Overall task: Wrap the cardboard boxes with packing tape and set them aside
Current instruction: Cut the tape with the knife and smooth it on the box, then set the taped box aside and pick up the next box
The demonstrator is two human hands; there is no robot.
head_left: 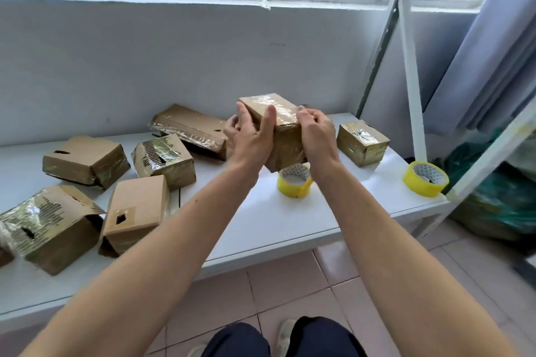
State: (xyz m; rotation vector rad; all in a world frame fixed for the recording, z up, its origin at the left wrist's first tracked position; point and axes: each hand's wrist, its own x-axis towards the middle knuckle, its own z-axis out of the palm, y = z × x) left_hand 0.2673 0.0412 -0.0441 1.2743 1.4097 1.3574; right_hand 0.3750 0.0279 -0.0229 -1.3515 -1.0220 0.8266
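Two hands up at frame centre, both on one taped cardboard box [282, 122] held above the white table [261, 220]. No brand, label or readable writing anywhere, just glossy clear tape and bare brown card. Left hand [252, 136] clamped on the box's left end, thumb over the top face, fingers curled round the far side. Right hand [317, 133] gripping the right side, fingers bent over the top edge. Directly below the box, a yellow tape roll [295, 181] on the table; second yellow roll [425, 179] far right near the edge. Small wrapped box [362, 142] just right of the hands, five more boxes [87, 161] scattered across the left half.
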